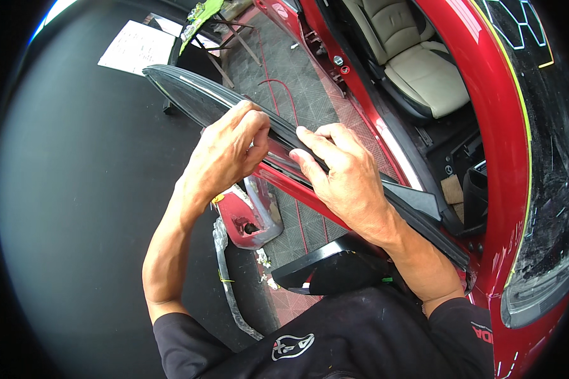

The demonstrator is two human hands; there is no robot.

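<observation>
An open red car door point(310, 196) stands edge-on below me, with a black rubber strip point(284, 129) running along its top by the window glass point(189, 95). My left hand point(224, 155) curls over the strip and pinches it from the outer side. My right hand point(344, 174) presses its fingers flat on the strip just to the right, thumb along the inner side. A black side mirror point(325, 268) juts out under my right forearm.
The red car body point(506, 158) with a cream seat point(423, 69) fills the right. A grey grid floor mat point(310, 88) lies under the door. A detached red part point(253, 218) and a loose grey strip point(227, 284) lie below. White paper point(136, 47) and a folding stand point(224, 38) sit at the top left.
</observation>
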